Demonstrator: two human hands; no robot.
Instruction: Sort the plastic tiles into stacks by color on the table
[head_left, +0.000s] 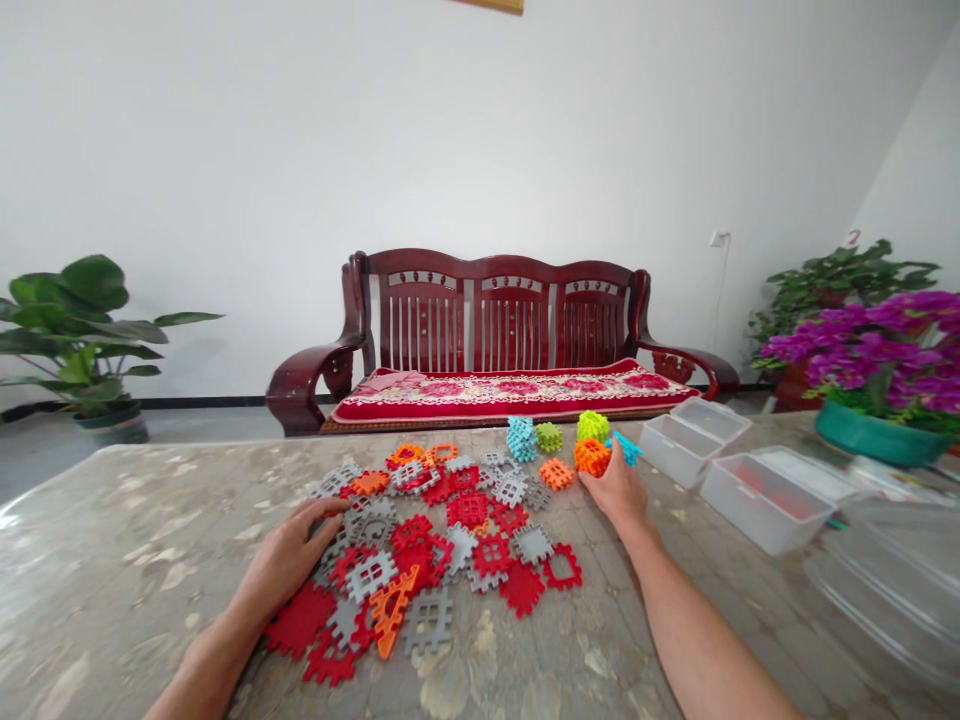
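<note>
Flat notched pieces in red, grey and orange lie in a loose pile [467,508] across the middle of the table. At the pile's left edge rests my left hand [300,540], its fingers curled near an orange piece; what they hold, if anything, is hidden. My right hand [616,490] reaches to the back right, thumb and fingers around an orange block [592,457]. Behind that block sits a yellow-green block [592,426], and a blue piece [627,450] is just right of my fingers. A light blue block [521,438], a green one [549,437] and an orange one [556,474] stand left of it.
Clear plastic boxes [772,500] with open lids stand on the right of the table [135,560], near clear plastic containers [900,580]. Purple flowers [885,350] in a teal pot [881,434] are at the back right. A wooden bench [499,310] is beyond the table.
</note>
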